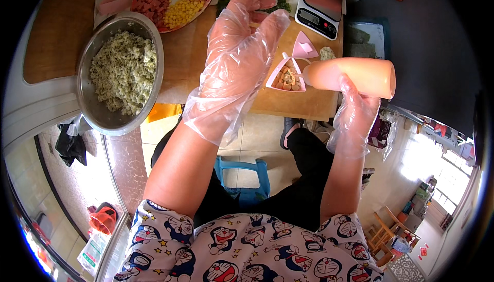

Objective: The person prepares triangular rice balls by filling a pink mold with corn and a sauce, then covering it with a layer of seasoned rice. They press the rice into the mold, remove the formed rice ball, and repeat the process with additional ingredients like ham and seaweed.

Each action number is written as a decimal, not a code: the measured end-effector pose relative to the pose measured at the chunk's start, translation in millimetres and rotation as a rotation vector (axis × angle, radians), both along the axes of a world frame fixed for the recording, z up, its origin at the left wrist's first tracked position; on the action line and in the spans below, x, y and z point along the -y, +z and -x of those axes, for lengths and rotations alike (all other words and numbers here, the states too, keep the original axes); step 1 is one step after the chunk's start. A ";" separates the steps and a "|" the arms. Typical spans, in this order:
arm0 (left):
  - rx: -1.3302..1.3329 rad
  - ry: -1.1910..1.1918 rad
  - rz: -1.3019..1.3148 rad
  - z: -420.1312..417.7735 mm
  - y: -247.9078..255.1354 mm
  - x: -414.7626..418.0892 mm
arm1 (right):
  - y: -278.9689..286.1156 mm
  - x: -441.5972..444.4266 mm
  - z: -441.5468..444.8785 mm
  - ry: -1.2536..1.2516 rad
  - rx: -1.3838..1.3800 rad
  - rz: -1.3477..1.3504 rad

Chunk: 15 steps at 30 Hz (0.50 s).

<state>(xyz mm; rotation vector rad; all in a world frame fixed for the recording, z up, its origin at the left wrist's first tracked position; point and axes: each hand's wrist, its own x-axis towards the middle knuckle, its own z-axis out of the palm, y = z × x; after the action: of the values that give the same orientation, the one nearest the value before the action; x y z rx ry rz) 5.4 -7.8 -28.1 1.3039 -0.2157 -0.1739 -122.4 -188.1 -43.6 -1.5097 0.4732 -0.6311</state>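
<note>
My right hand (357,110), in a clear plastic glove, grips a squeeze bottle (353,74) of orange sauce lying almost level. Its nozzle points left over a pink triangular mold (271,81) that holds sliced sausage pieces with sauce on them. Just behind the mold lies a pink triangular press lid (304,46) with a raised handle. My left hand (241,46), gloved too, hovers over the board left of the mold, thumb and fingers apart; I see nothing held in it. Dark nori sheets (281,1) lie partly hidden beyond its fingers.
A steel bowl (159,70) of seasoned rice stands left. Behind it is a plate (172,30) of diced ham, corn and sliced sausage, beside another pink mold (114,1). A kitchen scale (321,6) sits back right. A small rice clump (327,53) lies near the lid.
</note>
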 end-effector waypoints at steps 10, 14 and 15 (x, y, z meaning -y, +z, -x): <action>0.033 0.020 0.025 -1.7 -4.2 0.1 | 4.0 -0.4 5.5 -0.022 -0.040 0.033; 0.009 0.012 0.040 -0.3 -3.0 1.4 | 4.0 -3.4 6.0 0.003 -0.012 0.029; 0.017 0.011 0.029 -0.4 -2.4 0.9 | 4.8 -4.8 5.9 0.004 -0.012 0.017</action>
<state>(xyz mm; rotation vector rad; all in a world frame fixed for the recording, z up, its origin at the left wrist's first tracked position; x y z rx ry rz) 5.8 -8.7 -30.5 1.2776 -0.2252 -0.1497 -128.2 -183.3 -38.8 -1.5311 0.4749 -0.6249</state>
